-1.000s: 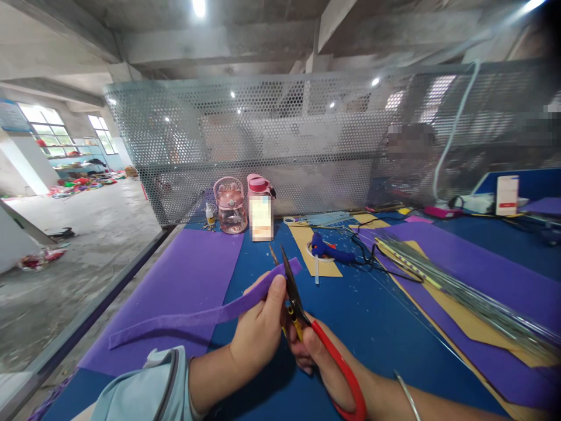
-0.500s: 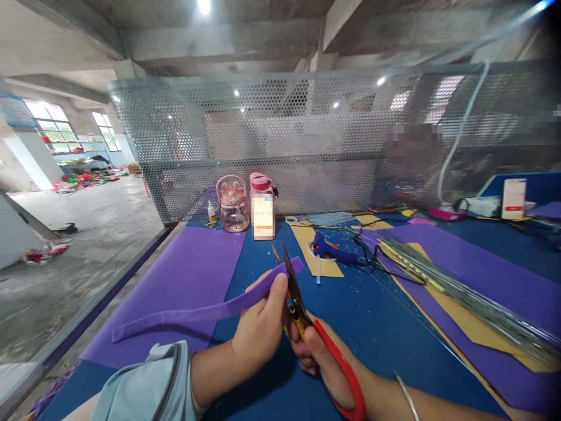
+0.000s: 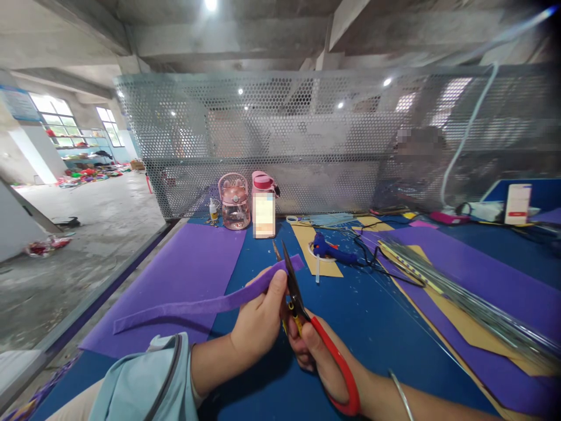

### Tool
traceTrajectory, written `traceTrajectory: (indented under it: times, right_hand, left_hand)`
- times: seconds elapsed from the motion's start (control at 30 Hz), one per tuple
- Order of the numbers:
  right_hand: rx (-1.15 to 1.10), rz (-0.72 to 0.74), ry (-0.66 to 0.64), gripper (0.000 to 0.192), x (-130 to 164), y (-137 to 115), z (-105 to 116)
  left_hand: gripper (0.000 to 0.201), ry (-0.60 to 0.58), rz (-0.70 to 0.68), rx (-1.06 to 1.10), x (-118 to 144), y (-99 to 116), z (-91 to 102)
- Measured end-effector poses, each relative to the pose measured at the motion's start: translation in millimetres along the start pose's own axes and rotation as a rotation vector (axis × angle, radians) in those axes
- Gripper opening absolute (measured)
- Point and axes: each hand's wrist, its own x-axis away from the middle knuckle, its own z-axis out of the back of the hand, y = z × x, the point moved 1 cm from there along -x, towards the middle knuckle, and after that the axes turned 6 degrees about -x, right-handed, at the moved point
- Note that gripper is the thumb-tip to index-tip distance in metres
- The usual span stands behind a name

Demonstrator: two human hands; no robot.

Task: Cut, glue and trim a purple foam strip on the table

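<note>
My left hand (image 3: 260,310) pinches a long purple felt strip (image 3: 210,305) between thumb and fingers, near its right end. The strip's other end trails left above a purple felt sheet (image 3: 188,263). In my right hand (image 3: 322,356) is a pair of scissors (image 3: 335,356) with red handles and dark blades. The blades stand parted around the strip, just right of my left thumb, and a short end of felt sticks out beyond them. Both hands are raised over the blue tabletop (image 3: 372,327).
Beyond my hands a blue glue gun (image 3: 333,251) lies on tan card. A clear pink-lidded bottle (image 3: 235,204) and a phone (image 3: 263,216) stand at the back, before a perforated metal screen (image 3: 307,134). Thin wire rods (image 3: 473,310) lie at right over purple and tan sheets.
The view has shifted slightly, so the background sits a little further right. Both hands, the strip and the scissors keep nearly the same pose.
</note>
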Motion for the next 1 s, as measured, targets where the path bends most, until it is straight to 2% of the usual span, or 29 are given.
traceTrajectory:
  times: [0.23, 0.4, 0.47, 0.57, 0.7, 0.9, 1.0]
  right_hand:
    - [-0.011, -0.005, 0.004, 0.054, 2, 2, 1]
    - [-0.097, -0.052, 0.132, 0.057, -3, -1, 10]
    - [-0.134, -0.065, 0.192, 0.06, -7, -4, 16]
    - [-0.179, -0.077, 0.174, 0.062, -12, -6, 23]
    - [-0.23, -0.16, 0.085, 0.064, -15, -4, 27]
    - [-0.239, -0.187, -0.01, 0.065, -15, -5, 26]
    - [-0.229, -0.197, -0.006, 0.064, -14, -5, 26]
  left_hand:
    - [0.054, -0.071, -0.015, 0.044, -2, -6, -3.6]
    - [0.039, -0.254, -0.247, 0.246, -4, -30, -19.1]
    - [0.033, -0.327, -0.333, 0.193, -3, -39, -23.9]
    - [0.03, -0.385, -0.399, 0.101, -2, -47, -25.8]
    - [0.028, -0.331, -0.419, 0.039, -1, -47, -21.9]
    - [0.017, -0.056, -0.411, -0.132, -9, -53, -14.9]
    - [0.015, -0.023, -0.46, -0.194, -14, -54, -12.3]
